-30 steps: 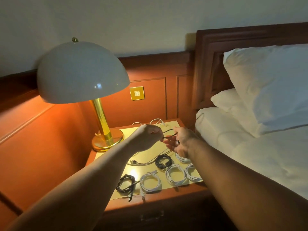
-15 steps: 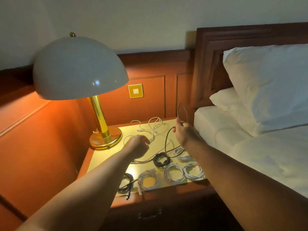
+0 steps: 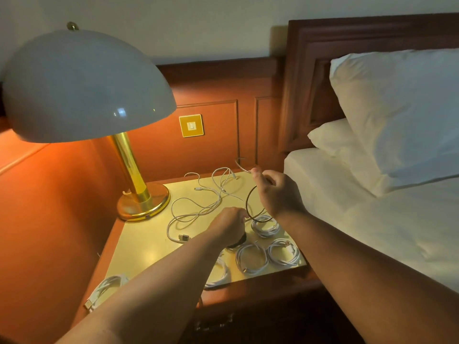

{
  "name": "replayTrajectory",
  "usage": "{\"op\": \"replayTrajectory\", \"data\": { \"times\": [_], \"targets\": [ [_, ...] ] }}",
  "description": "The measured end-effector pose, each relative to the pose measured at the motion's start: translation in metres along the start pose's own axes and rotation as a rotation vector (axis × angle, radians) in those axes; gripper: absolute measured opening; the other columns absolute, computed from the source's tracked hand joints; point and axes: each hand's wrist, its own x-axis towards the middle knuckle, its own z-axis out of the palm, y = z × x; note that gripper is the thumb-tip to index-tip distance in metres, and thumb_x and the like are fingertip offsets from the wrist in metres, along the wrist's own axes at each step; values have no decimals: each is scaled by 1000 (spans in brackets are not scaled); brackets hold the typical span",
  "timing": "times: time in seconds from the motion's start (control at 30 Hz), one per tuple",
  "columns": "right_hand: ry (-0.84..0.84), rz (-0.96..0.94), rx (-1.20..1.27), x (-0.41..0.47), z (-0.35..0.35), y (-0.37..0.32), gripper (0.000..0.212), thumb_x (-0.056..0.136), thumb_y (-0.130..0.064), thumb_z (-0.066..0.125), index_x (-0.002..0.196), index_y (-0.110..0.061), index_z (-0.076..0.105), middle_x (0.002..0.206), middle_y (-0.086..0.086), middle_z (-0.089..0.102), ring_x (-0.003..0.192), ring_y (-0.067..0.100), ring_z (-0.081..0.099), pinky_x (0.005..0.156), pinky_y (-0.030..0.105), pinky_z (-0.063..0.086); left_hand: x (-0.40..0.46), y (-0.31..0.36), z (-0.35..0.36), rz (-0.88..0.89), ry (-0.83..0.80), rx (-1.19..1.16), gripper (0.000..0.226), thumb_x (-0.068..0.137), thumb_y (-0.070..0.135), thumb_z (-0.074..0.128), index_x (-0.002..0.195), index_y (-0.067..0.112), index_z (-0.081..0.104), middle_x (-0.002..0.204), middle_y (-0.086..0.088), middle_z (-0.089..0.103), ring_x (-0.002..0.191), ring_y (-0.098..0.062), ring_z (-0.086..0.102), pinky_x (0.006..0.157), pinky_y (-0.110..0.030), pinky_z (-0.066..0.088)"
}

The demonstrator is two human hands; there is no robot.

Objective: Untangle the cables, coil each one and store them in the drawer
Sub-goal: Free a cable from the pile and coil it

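On the nightstand top [image 3: 149, 252] a loose tangle of white cable [image 3: 198, 209] lies near the back. My right hand [image 3: 275, 194] pinches a black cable [image 3: 248, 197] that loops down toward my left hand [image 3: 229, 225], which grips its lower part above the table. Several coiled white cables [image 3: 282, 252] lie along the front edge, one [image 3: 106, 289] at the front left corner. A coiled black cable is mostly hidden under my left wrist. The drawer front [image 3: 216, 321] below is dark, with a metal handle.
A brass lamp [image 3: 139, 199] with a white dome shade stands at the table's back left. A bed with white sheet [image 3: 372, 219] and pillows borders the right side. Wood panelling with a wall switch [image 3: 191, 125] runs behind.
My right hand has pulled the black cable into a loop, and my left hand has slid right to meet it. The view has shifted closer to the table.
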Motion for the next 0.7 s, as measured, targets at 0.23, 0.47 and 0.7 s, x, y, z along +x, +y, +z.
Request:
{"op": "replayTrajectory", "data": {
  "times": [0.23, 0.47, 0.7],
  "targets": [
    [-46, -1, 161, 4, 4, 16, 39, 101, -38, 50, 64, -25, 49, 49, -17, 54, 55, -5, 52, 56, 20, 38, 26, 7, 8, -137, -62, 164, 14, 85, 15, 54, 72, 15, 55, 75, -4, 56, 72, -21, 57, 56, -28, 42],
    [-11, 58, 216, 10, 4, 21, 40, 101, -39, 50, 65, -22, 50, 46, -15, 51, 53, -5, 51, 56, 22, 40, 38, 7, -1, -173, -108, 270, 10, 87, 11, 59, 97, 13, 61, 82, -3, 57, 89, -25, 63, 72, -32, 53],
    [79, 71, 187, 18, -12, 2, 41, 103, -43, 41, 70, -21, 51, 68, 0, 58, 69, 12, 54, 68, 28, 45, 33, -7, -38, -97, 293, -59, 21, 105, 14, 33, 124, 13, 40, 106, -9, 65, 88, -29, 62, 68, -38, 51]
  ]
}}
